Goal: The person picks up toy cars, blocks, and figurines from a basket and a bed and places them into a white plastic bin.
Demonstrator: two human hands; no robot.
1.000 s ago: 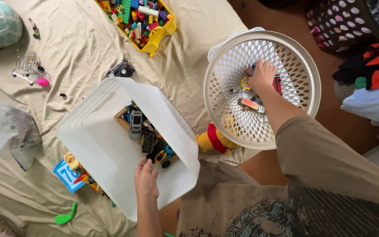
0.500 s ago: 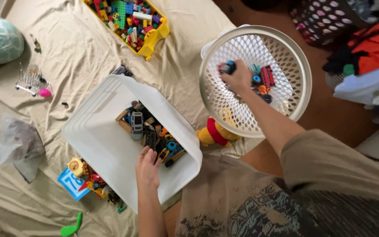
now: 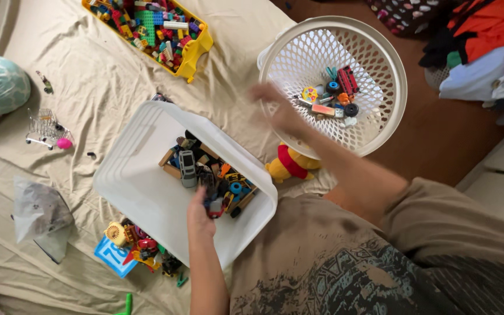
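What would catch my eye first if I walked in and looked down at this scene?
Probably the big white tub in the middle, tilted on the beige sheet, with small toys heaped in its lower corner where the left hand digs in. Next, the round white lattice basket at upper right, a few toys on its bottom, with the blurred right hand at its rim. A yellow tray of bricks sits at the top.

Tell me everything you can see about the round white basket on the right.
The round white basket looks like plastic, with a solid rim and lattice walls and floor full of small holes. It sits upright, partly on the beige sheet and partly on the brown floor, beside a yellow and red plush toy. A few small toys lie inside. The right hand, blurred, is over its near rim; whether it touches is unclear.
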